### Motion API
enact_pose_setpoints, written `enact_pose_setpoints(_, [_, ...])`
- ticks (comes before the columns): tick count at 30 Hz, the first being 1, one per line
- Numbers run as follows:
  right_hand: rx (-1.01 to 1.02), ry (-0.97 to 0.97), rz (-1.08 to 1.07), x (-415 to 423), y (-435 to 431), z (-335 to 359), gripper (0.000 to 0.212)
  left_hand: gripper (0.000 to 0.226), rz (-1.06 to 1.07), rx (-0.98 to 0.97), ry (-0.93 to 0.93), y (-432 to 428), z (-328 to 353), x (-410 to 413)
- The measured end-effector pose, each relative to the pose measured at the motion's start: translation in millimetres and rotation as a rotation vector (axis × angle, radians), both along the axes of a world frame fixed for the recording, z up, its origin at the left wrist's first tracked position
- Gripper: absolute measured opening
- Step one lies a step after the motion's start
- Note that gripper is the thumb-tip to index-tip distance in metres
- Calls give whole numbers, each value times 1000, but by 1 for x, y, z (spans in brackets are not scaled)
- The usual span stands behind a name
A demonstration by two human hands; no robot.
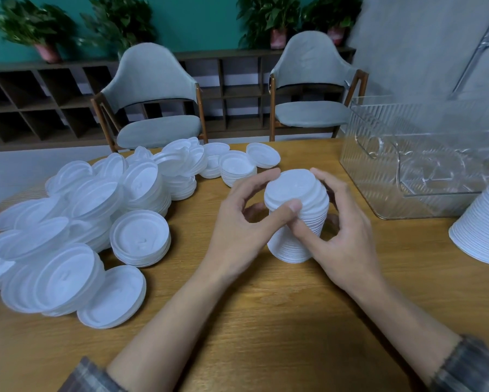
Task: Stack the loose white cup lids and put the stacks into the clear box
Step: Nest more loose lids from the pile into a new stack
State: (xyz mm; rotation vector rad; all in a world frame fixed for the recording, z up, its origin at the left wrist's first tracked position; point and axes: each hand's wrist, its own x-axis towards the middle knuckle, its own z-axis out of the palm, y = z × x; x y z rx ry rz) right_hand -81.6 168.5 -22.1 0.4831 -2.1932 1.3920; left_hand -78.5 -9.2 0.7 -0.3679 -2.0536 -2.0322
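So both hands are on the same thing. The left hand (pixel 246 222) is curled round the left side of a tall stack of white lids (pixel 299 199), thumb pressed on the front near the top. The right hand (pixel 342 236) wraps the right side, thumb lying across the front lower down. That's a two-handed grip, and the stack stands upright on the bench (pixel 265 321), pretty much dead centre.

To the left is a big messy heap of loose lids (pixel 96 222). Some are flat, some tilted, and some already sit in short piles, spreading from the near left edge toward the back of the bench. Over on the right, well apart from the hands, the clear box (pixel 424 159) sits with its top open; the ribbed walls make it hard to tell what's in there. Just in front of the box, cut off by the right edge, is a second stack (pixel 483 227) of lids.

Plaid sleeves (pixel 472 366) show at the bottom corners. Behind the bench are two grey chairs (pixel 158 108), a dark wooden shelf (pixel 39 94) and potted plants (pixel 34 26) along a teal wall.
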Motion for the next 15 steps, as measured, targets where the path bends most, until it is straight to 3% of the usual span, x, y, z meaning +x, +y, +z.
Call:
enact_pose_setpoints(4, [2,1,1,1,0,0,75,42,-73,60,-18,-2,1,1])
enact_pose_setpoints(11, [-20,-51,23,1,-1,-1,91,53,10,26,-29,3,4,-1])
enact_pose_setpoints(15, [16,-15,11,0,-2,-3,83,53,35,1,-23,7,5,-5])
